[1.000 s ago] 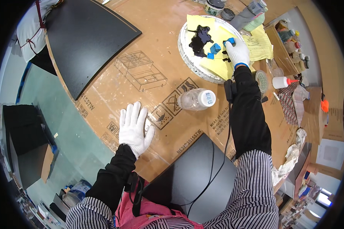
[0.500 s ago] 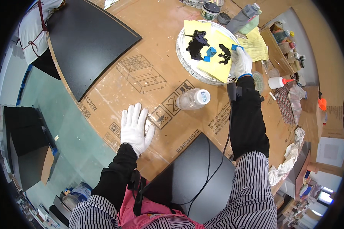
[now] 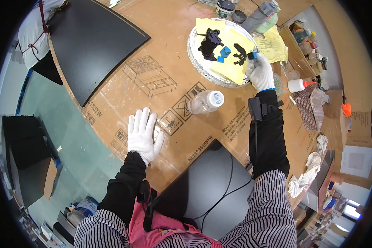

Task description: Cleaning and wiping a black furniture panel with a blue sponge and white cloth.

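Note:
White-gloved, my left hand (image 3: 143, 135) lies flat on the cardboard-covered table (image 3: 161, 62), fingers spread. My right hand (image 3: 261, 73), also gloved, pinches a small blue block (image 3: 252, 55), probably sponge, at the right side of a round white lid or tray (image 3: 193, 62). The block's near face looks dark. On the tray lie sheets of yellow paper (image 3: 235, 74) with a big black paint puddle (image 3: 211, 44) and a smaller black smear (image 3: 239, 55). Two more blue blocks (image 3: 225, 51) rest between them. A clear plastic bottle with a white cap (image 3: 206, 102) stands between my hands.
Black panels lie at the upper left (image 3: 95, 37) and close to my body (image 3: 211, 182). Behind the tray stand jars (image 3: 225, 8) and a grey bottle (image 3: 260, 16). To the right are a white glue bottle (image 3: 297, 85), a crumpled cloth (image 3: 306, 177) and another person's clothing (image 3: 33, 33) far left.
My right hand has lifted and turned slightly, tilting the blue block so a dark face shows. My left hand stays flat on the table. The whole view has shifted a little.

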A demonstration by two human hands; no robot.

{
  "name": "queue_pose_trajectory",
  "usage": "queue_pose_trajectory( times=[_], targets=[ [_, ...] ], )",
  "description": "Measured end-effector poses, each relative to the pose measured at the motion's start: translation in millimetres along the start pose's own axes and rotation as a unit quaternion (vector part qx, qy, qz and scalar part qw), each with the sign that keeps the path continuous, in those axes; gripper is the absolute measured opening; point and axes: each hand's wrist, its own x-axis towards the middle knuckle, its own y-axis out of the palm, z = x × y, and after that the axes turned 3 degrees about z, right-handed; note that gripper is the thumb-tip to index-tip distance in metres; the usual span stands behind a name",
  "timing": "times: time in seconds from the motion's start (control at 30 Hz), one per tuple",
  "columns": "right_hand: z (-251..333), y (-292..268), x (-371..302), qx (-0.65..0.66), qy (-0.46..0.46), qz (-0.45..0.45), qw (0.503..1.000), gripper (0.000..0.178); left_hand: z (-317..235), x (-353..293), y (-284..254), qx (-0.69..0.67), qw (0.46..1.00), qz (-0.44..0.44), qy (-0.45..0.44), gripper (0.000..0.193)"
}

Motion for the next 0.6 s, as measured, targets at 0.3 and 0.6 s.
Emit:
queue_pose_trajectory(
  times=[0.3,0.6],
  targets=[
    [-43.3,25.3,-24.3,-0.742,-0.267,-0.041,0.614,0.042,4.4,-4.0,-0.6,0.007,1.000,-0.001,-0.002,0.066],
    [5.2,47.0,-2.4,-0.792,-0.228,-0.011,0.566,0.043,3.6,-2.4,-4.0,-0.001,1.000,0.005,-0.010,0.065]
  ],
)
